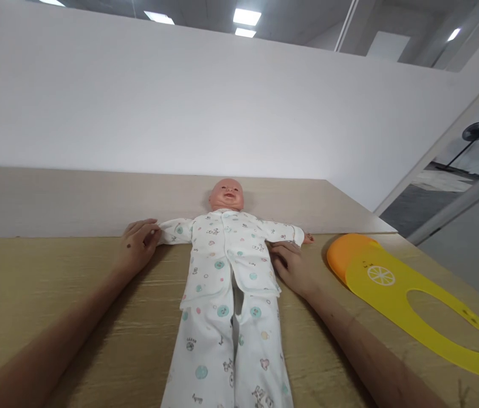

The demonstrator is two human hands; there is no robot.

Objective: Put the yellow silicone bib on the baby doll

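Observation:
A baby doll (226, 195) lies on its back with its arms spread, its head toward the wall. It wears a white long-sleeved top (222, 249) printed with small figures and white printed trousers (205, 357). My left hand (137, 243) is closed around the end of the sleeve (175, 231) on the left, hiding the doll's hand there. My right hand (289, 267) lies beside the top, just below the other sleeve (284, 232), with thumb and fingers apart. The doll's bare hand (308, 238) sticks out of that cuff.
A yellow bib (375, 289) with an orange pocket and a neck opening lies at the right on the wooden table (52, 272). Behind the table stands a white partition (158, 102). Beyond the opening at the right is a black fan (476, 131).

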